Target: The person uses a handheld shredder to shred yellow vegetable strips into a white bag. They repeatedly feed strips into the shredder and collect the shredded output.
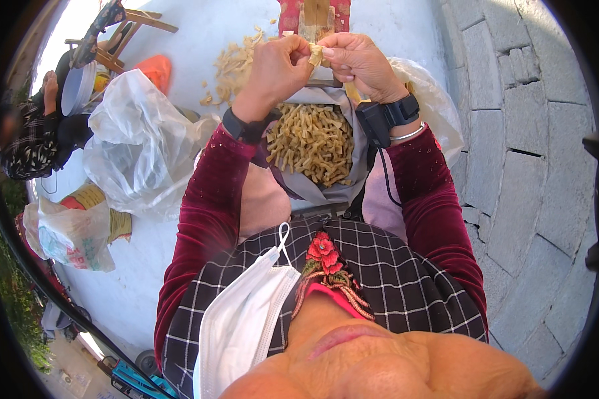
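Both of my hands meet at the top centre, over the near end of a wooden board (317, 15) on red cloth. My left hand (278, 70) pinches one side of a pale yellow folded strip (315, 54) between thumb and forefinger. The fingertips of my right hand (362, 65) grip its other side. Below my right hand hangs another yellowish strip (353, 94), partly hidden by the wrist. Between my knees, a grey cloth-lined container (307, 185) holds many small tan knotted pieces (312, 142). More pale pieces (237, 65) lie loose beyond my left hand.
A large clear plastic bag (140, 144) lies at left, near a white bucket (78, 90) and an orange bag (154, 72). Another plastic bag (427, 97) sits by my right forearm. A person (35, 134) sits at far left beside a wooden stool (145, 20). Grey paving (524, 184) runs along the right.
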Demonstrator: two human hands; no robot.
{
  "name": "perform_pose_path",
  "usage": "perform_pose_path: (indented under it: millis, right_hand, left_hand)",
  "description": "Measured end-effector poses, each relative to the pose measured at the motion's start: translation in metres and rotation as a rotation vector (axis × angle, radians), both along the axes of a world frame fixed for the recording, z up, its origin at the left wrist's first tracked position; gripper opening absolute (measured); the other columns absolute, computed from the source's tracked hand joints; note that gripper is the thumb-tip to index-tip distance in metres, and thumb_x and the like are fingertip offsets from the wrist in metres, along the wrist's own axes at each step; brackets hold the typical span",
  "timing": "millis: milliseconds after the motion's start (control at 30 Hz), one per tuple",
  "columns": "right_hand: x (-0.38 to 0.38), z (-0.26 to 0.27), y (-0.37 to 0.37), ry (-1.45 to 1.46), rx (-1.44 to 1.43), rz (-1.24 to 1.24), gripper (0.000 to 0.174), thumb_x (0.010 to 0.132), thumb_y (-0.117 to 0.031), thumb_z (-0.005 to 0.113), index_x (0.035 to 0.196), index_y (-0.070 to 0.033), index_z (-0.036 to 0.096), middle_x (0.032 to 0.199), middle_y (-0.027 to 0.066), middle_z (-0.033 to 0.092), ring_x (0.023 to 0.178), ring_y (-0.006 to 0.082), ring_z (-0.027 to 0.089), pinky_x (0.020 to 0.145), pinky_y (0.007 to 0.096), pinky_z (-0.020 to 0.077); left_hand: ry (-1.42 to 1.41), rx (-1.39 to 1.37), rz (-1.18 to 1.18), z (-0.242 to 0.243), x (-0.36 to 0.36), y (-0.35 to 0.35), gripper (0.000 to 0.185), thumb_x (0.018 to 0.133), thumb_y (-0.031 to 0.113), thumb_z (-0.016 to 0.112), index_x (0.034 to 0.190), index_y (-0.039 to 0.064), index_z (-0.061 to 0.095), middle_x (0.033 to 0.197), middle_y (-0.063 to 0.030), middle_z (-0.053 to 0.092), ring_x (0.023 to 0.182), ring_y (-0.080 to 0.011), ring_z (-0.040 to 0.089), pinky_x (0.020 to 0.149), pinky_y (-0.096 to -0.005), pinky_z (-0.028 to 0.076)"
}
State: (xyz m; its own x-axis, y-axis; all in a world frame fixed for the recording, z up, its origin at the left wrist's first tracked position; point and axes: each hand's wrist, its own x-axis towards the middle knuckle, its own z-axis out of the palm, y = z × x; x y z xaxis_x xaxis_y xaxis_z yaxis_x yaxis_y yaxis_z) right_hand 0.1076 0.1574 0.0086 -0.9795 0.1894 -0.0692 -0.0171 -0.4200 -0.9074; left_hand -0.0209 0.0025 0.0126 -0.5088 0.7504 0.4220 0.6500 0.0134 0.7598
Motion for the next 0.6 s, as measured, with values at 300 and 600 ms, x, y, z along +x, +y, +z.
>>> perform_pose_path:
  millis: [300, 600]
  right_hand:
    - [-0.002, 0.004, -0.005, 0.032, 0.22, -0.088, 0.016, 0.098, -0.02, 0.067, 0.1, -0.005, 0.071, 0.069, -0.0078, 0.053, 0.057, -0.0001, 0.041, 0.049, 0.0182, 0.0312]
    - [0.014, 0.007, 0.015, 0.06, 0.486, -0.168, 0.017, 0.095, -0.019, 0.07, 0.089, -0.003, 0.073, 0.069, -0.0053, 0.058, 0.061, 0.0017, 0.048, 0.054, 0.0186, 0.0368]
  left_hand:
    - [-0.94, -0.093, -0.506, 0.007, -0.022, -0.01, 0.03, 0.096, 0.028, 0.07, 0.078, 0.005, 0.061, 0.056, 0.0037, 0.046, 0.049, -0.0088, 0.045, 0.049, -0.0255, 0.038]
    - [-0.585, -0.189, -0.533, 0.011, -0.05, -0.028, 0.036, 0.099, 0.038, 0.064, 0.085, 0.005, 0.061, 0.066, 0.0012, 0.055, 0.06, -0.0094, 0.051, 0.056, -0.0259, 0.041]
